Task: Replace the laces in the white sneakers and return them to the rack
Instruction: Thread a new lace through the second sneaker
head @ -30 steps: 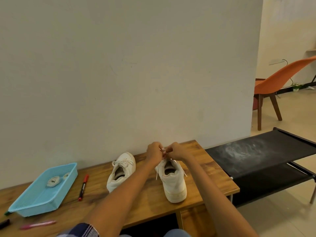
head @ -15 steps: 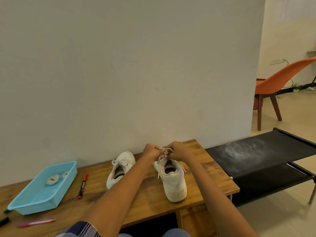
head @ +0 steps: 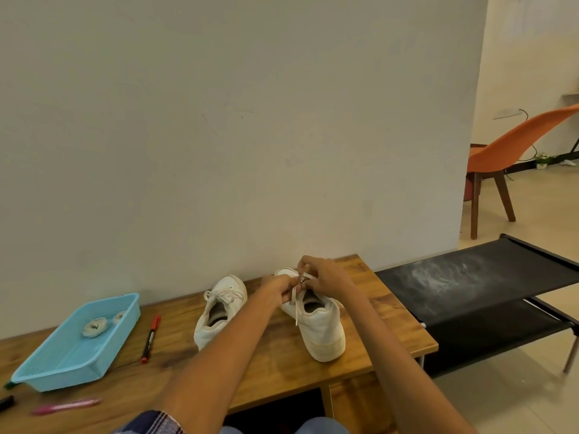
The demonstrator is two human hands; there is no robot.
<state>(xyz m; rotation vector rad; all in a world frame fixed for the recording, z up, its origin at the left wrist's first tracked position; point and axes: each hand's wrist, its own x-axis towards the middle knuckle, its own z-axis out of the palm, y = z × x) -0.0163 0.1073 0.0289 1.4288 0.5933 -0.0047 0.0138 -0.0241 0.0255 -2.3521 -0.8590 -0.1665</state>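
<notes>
Lace (head: pixel 295 303) is running white from the throat of the right-hand sneaker (head: pixel 316 321), and both hands are working it just above the shoe's tongue. The left hand (head: pixel 279 289) is curling its fingers (head: pixel 286 296) round the lace, pinching it close against the right hand (head: pixel 326 278), whose fingers (head: pixel 304 268) are bent over and pinching the same lace from the other side; a small dark or metallic bit is showing between the two sets of fingers, though it is too small to say what it is. One loose end of the lace is hanging down below the fingers, along the side of the shoe. This sneaker is standing on the tabletop (head: pixel 275 371) directly under the fingers, heel toward the person. The second sneaker (head: pixel 219 311) is sitting just to the left of the left fingers, already laced with a bow at its throat, heel also toward the person. Farther left of the fingers a red-capped marker (head: pixel 150 338) is lying on the wood, and beyond it a light blue tray (head: pixel 56 368) is holding two coiled off-white laces (head: pixel 94 327). Nearer the person, down to the left, a pink pen (head: pixel 65 406) is lying flat. To the right of the fingers, off the tabletop's edge, a black fabric rack (head: pixel 488 283) is standing on the floor, its upper tier dusted white, and an orange chair (head: pixel 513 145) is standing well beyond it.
</notes>
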